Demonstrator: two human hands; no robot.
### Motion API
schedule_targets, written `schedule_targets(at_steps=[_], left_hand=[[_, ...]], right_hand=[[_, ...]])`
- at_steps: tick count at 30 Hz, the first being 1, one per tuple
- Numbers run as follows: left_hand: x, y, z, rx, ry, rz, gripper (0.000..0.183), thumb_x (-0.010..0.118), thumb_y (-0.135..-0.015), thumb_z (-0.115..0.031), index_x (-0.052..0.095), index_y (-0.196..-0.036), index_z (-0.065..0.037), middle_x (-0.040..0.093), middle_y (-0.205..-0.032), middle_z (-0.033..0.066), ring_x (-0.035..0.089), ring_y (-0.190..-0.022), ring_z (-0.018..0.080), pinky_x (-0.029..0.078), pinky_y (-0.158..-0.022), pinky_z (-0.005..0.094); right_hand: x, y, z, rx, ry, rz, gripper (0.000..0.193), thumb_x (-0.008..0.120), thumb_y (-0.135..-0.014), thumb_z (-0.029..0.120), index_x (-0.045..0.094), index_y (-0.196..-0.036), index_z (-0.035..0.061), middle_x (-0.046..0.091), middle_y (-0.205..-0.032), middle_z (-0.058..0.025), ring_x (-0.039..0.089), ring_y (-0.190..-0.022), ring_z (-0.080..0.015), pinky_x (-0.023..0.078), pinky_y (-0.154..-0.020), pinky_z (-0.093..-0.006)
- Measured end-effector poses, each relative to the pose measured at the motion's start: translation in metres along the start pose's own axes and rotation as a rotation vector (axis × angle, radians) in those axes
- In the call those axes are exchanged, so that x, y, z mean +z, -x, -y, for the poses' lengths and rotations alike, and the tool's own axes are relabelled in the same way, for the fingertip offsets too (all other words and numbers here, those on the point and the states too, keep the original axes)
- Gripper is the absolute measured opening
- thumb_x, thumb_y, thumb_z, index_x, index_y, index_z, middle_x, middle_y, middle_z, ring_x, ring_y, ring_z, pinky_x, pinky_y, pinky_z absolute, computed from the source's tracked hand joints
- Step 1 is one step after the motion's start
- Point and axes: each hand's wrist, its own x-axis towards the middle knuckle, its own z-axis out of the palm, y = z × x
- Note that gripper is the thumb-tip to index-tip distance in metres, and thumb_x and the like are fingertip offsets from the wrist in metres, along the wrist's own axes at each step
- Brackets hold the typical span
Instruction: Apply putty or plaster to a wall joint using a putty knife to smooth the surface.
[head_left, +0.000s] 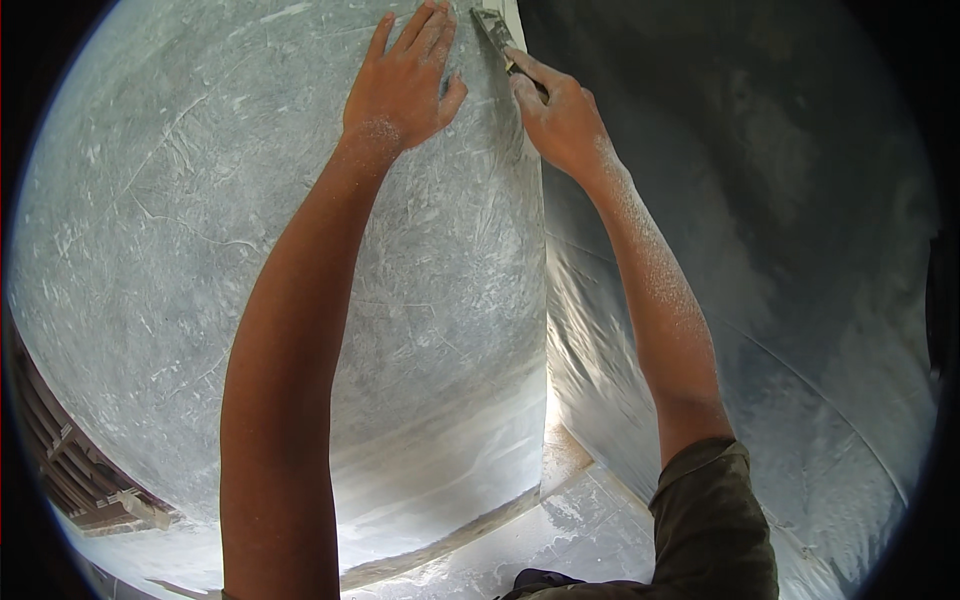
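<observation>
A large grey, whitish-streaked panel (440, 270) fills the left and middle of the view. Flat against its upper part lies my left hand (405, 85), fingers stretched out and holding nothing. Just right of it, my right hand (562, 115) is closed round the dark handle of a putty knife (494, 32). The metal blade points up and left and meets the panel close to its right edge. White dust covers my right forearm and speckles both hands.
Dark sheeting (790, 250) hangs along the right, with wrinkled shiny folds beside the panel's edge. Below is a pale, dusty floor (570, 540). At the lower left stand stacked brown slats (65, 450).
</observation>
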Motion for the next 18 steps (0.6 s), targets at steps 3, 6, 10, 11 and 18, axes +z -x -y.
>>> schedule_targets(at_steps=[3, 6, 10, 11, 18], left_hand=[[0.010, 0.005, 0.006, -0.022, 0.513, -0.114, 0.071, 0.053, -0.092, -0.034, 0.039, -0.149, 0.006, 0.034, -0.160, 0.0180, 0.024, -0.152, 0.0278, 0.015, -0.125, 0.0472], [0.018, 0.004, -0.002, -0.056, -0.311, -0.077, 0.068, 0.049, -0.097, -0.047, 0.038, -0.155, -0.014, 0.032, -0.163, 0.0043, 0.026, -0.152, 0.0189, 0.014, -0.126, 0.0458], [0.018, 0.004, -0.001, -0.033, -0.091, -0.137, 0.064, 0.050, -0.097, -0.033, 0.038, -0.153, -0.006, 0.033, -0.162, 0.0069, 0.025, -0.152, 0.0193, 0.014, -0.126, 0.0452], [0.018, 0.005, 0.001, -0.031, -0.078, -0.150, 0.064, 0.051, -0.097, -0.033, 0.038, -0.153, -0.006, 0.033, -0.163, 0.0070, 0.025, -0.152, 0.0196, 0.015, -0.126, 0.0454], [0.004, 0.000, 0.000, 0.007, -0.012, -0.051, 0.070, 0.054, -0.091, -0.033, 0.040, -0.148, 0.007, 0.034, -0.159, 0.0181, 0.025, -0.151, 0.0283, 0.015, -0.124, 0.0471]], right_hand=[[0.005, 0.023, 0.007, 0.035, 0.008, 0.042, 0.041, 0.054, -0.099, 0.023, 0.059, -0.139, 0.0128, 0.070, -0.106, -0.0248, 0.066, -0.093, -0.0308, 0.052, -0.088, -0.0388], [0.008, 0.014, 0.002, 0.048, 0.002, 0.044, 0.042, 0.054, -0.101, 0.024, 0.058, -0.142, 0.0147, 0.071, -0.102, -0.0236, 0.068, -0.081, -0.0210, 0.051, -0.082, -0.0345], [0.010, 0.015, 0.004, 0.047, 0.008, 0.014, 0.042, 0.054, -0.101, 0.022, 0.058, -0.142, 0.0142, 0.070, -0.114, -0.0254, 0.072, -0.096, -0.0283, 0.051, -0.089, -0.0358], [0.010, 0.021, 0.005, 0.046, 0.003, 0.017, 0.042, 0.054, -0.101, 0.022, 0.058, -0.142, 0.0142, 0.070, -0.114, -0.0254, 0.072, -0.096, -0.0283, 0.051, -0.089, -0.0358], [0.009, 0.011, -0.001, -0.015, -0.047, -0.005, 0.041, 0.054, -0.098, 0.021, 0.060, -0.137, 0.0090, 0.068, -0.108, -0.0287, 0.066, -0.102, -0.0450, 0.054, -0.092, -0.0459]])
